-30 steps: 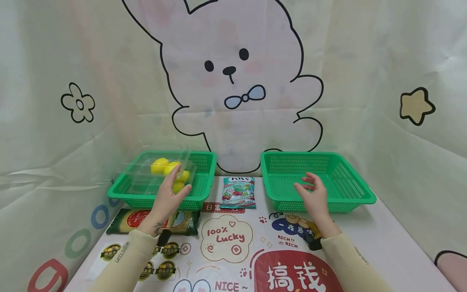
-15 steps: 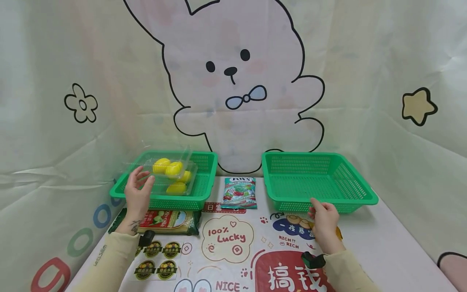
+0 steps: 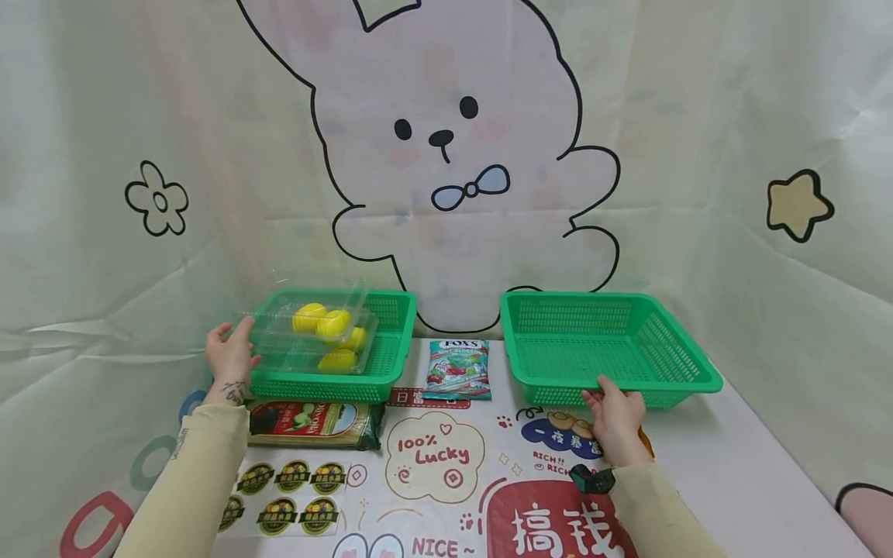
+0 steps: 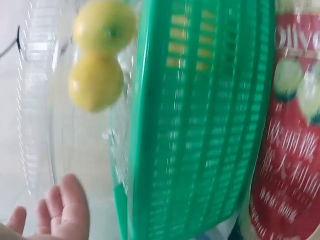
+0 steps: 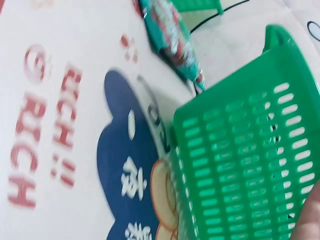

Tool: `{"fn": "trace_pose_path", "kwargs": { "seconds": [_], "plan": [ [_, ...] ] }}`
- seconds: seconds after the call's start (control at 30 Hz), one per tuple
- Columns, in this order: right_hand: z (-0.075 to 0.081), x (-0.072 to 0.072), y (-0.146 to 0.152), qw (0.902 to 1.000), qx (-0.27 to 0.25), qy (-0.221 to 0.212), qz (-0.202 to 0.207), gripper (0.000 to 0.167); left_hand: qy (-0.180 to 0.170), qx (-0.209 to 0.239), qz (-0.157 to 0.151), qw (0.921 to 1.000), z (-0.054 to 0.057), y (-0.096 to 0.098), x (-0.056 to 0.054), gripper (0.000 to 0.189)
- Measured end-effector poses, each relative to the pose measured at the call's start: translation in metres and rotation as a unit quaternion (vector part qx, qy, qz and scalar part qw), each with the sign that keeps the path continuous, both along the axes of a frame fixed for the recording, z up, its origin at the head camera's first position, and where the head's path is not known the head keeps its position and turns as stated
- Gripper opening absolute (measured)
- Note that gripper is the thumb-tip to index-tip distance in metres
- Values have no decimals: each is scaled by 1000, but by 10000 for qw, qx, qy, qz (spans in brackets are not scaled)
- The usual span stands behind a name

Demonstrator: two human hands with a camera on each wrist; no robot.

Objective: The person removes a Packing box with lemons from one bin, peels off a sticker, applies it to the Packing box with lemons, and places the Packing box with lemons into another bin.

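A pale drape (image 3: 446,77) printed with a large outlined rabbit is hanging behind a counter (image 3: 753,465) wearing a white cover with printed lettering. At its left, a green perforated plastic basket (image 3: 317,389) is holding a clear, thin-walled plastic box (image 3: 296,345) with round yellow lemon-like fruits (image 3: 333,325). At its right, a matching green plastic basket (image 3: 673,387) is standing.

The left hand (image 3: 230,356) is hanging at the first basket's outer end, beside the box; its fingers are extending loosely and grasping nothing, though whether they are touching the plastic I cannot tell. The right hand (image 3: 617,418) is lying at the front rim of the matching basket; I cannot tell whether its fingers are pinching that rim or only leaning against it.

The box is seeming light, slick and bendy, with the fruits probably making up most of its weight and perhaps rolling inside. Its base is looking like the sounder place for taking hold, low and from both sides, since the thin upper part is likely to be flexing. Both baskets are seeming light but fairly stiff, their thick rims offering the surest hold.

The box is showing ridged edges in the left wrist view, and its upper part is rising above the basket's rim. Four fruits are showing through it, bright and smooth.
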State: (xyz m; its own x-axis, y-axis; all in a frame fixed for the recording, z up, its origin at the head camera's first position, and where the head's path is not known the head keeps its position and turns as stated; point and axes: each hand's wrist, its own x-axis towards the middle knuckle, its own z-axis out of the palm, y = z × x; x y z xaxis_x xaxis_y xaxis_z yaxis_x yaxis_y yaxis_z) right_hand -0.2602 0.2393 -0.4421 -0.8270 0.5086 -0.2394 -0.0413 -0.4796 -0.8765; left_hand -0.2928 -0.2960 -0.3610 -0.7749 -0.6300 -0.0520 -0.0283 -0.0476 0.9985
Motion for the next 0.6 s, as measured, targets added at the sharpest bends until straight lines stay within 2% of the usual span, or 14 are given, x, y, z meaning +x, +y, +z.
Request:
{"fn": "trace_pose_path", "kwargs": {
  "seconds": [0.1,0.2,0.37,0.5,0.6],
  "plan": [
    [-2,-2,2,10000,-34,30,52,27,-423,-30,-108,9990,2,-8,-7,77],
    [-3,-2,4,9999,40,23,108,28,-665,-16,-68,9978,2,-13,-16,81],
    [-5,-1,5,9997,146,-61,166,30,-890,-130,-55,9959,5,-20,-26,85],
    [-4,-1,5,9998,119,-54,165,30,-1036,-286,-142,9941,6,-23,-29,87],
    [-3,-1,4,9998,65,-30,178,30,-1068,-233,-112,9939,6,-25,-28,91]
  ]
}}
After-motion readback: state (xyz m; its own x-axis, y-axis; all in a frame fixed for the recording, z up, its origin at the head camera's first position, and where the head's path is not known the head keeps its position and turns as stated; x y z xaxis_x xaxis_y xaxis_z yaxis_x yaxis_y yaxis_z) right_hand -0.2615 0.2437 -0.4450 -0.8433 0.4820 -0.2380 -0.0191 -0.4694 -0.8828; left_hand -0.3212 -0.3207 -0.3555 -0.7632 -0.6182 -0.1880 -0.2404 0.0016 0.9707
